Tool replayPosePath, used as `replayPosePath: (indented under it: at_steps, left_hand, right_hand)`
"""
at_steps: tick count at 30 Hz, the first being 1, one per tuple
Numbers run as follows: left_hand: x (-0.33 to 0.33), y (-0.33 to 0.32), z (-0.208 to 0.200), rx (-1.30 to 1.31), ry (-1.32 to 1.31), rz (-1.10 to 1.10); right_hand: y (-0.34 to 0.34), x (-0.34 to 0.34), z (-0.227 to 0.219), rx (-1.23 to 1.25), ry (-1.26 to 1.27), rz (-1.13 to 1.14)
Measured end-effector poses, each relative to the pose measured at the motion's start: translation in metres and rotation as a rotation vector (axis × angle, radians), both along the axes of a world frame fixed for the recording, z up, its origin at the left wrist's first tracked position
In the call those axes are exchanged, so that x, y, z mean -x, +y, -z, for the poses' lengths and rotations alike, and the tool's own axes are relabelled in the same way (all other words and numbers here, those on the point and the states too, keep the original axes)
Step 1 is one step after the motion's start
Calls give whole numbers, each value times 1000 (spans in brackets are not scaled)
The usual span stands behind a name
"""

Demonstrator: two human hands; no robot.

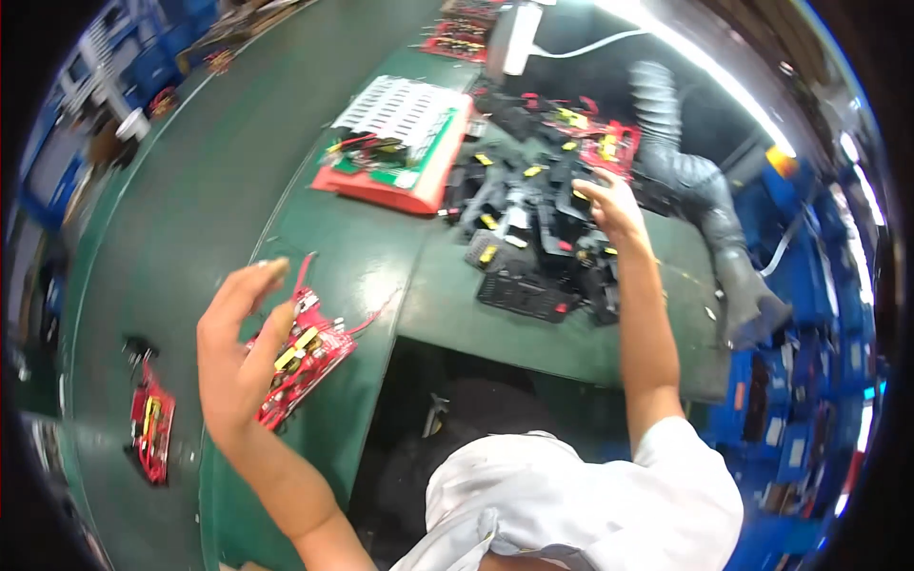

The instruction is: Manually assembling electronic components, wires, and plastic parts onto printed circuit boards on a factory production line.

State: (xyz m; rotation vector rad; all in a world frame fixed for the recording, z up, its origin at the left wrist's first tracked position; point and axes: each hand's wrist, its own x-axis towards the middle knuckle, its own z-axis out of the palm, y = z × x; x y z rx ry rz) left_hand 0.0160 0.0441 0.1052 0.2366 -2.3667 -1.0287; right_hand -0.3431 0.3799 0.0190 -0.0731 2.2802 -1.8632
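Note:
My left hand point(236, 333) hovers with thumb and fingers curved apart, nothing visible between them. Partly hidden behind it, a red circuit board point(319, 354) with yellow parts and loose red wires lies tilted on the green bench. My right hand point(611, 202) stretches over a heap of black plastic housings point(533, 214), fingers apart and somewhat blurred. Just beyond its fingertips rests another red circuit board point(609, 147) on the heap. I see nothing held in that hand, though the heap behind makes its fingertips hard to read.
A red tray point(381, 190) carries a green board with a white slotted piece. Another red wired board point(152, 428) lies on the green belt at left; more red boards point(455, 40) sit at the far end. A grey flexible duct point(700, 181) descends at right beside blue bins point(790, 419).

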Motion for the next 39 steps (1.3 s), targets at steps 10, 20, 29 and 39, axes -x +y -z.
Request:
replayPosePath:
  at_steps: [10,20,29,39]
  left_hand:
    - [44,51,69,-654,-19,177]
    - [11,-22,49,-166,109,7]
    - [40,-8,62,82,131,-129]
    - [102,-38,104,456,-662,-225]
  right_hand:
    - [-128,-149,-34,677,272,-467]
    - [-151,-165,-14,890,-168,-1184]
    - [-177,-170,9,69,-106,-1130]
    - [-251,-139,77,789,-530,-729]
